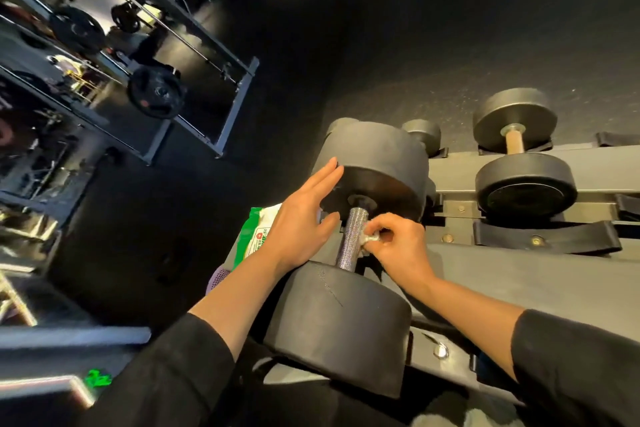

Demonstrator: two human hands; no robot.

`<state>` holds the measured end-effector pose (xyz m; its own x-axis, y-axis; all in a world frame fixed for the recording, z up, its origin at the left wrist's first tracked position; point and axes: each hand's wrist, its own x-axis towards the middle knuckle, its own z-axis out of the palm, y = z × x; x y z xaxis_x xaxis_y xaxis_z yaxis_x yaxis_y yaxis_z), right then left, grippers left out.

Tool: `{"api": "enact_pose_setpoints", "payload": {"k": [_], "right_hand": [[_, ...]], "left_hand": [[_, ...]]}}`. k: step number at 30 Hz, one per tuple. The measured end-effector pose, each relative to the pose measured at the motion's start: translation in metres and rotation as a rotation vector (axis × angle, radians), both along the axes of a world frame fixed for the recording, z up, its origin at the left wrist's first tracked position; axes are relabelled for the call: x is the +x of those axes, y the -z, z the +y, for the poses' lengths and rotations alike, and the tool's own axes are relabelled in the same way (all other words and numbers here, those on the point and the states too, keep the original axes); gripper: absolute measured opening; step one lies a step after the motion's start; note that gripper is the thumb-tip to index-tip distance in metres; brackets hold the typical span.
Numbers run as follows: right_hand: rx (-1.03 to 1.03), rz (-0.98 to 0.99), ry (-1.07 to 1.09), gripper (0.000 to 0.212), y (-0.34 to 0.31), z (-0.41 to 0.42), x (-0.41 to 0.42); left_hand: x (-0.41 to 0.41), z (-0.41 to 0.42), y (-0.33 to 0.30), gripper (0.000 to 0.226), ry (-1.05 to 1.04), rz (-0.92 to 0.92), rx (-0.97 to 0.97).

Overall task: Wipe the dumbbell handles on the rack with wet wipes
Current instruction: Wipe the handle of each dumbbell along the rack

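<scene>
At frame centre, my right hand [394,243] pinches a crumpled wet wipe [369,238] against the knurled dumbbell handle [351,237]. My left hand [303,215] lies flat-fingered against the dumbbell's upper weight head [377,163], with the wipes packet [258,234] beneath it.

Big black dumbbell [349,253] sits on the grey rack [540,274], knurled steel handle [350,239] running roughly 12 to 6. A scrunched white wet wipe [370,238] is against the handle's 3 o'clock side. Green-and-white wipes pack [258,236] sits at its 9 o'clock.
</scene>
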<state>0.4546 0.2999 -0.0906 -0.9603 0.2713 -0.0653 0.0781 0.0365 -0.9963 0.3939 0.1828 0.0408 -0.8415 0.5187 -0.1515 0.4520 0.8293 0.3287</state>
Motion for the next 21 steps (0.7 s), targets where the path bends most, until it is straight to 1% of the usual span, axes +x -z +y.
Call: {"api": "enact_pose_setpoints", "payload": {"k": [3,5,7,11,13,15,19,21], "right_hand": [[-0.131,-0.040,-0.115,0.036,-0.003,-0.004,0.018],[-0.185,-0.036,-0.146,0.033,-0.004,-0.001,0.021],[-0.197,-0.015,-0.105,0.029,-0.005,0.002,0.018],[-0.182,0.012,0.095,0.022,-0.009,0.010,-0.004],[-0.120,0.027,0.080,0.014,-0.010,0.011,-0.010],[-0.110,0.023,-0.013,0.011,-0.011,0.008,-0.004],[-0.279,-0.022,-0.308,0.017,-0.011,0.004,0.018],[-0.286,-0.039,-0.409,0.018,-0.010,0.007,0.020]], "left_hand": [[0.000,0.001,-0.001,0.070,-0.011,-0.013,0.009],[0.001,0.002,-0.001,0.070,-0.015,-0.004,0.000],[0.001,0.001,-0.001,0.069,-0.011,0.016,-0.002],[0.001,0.004,-0.001,0.067,-0.037,0.035,-0.009],[0.001,0.004,-0.001,0.066,-0.044,0.038,-0.014],[0.000,0.004,0.000,0.066,-0.044,0.047,-0.018],[0.001,0.004,-0.001,0.065,-0.055,0.056,-0.009],[0.001,0.005,-0.002,0.066,-0.056,0.056,0.003]]}}
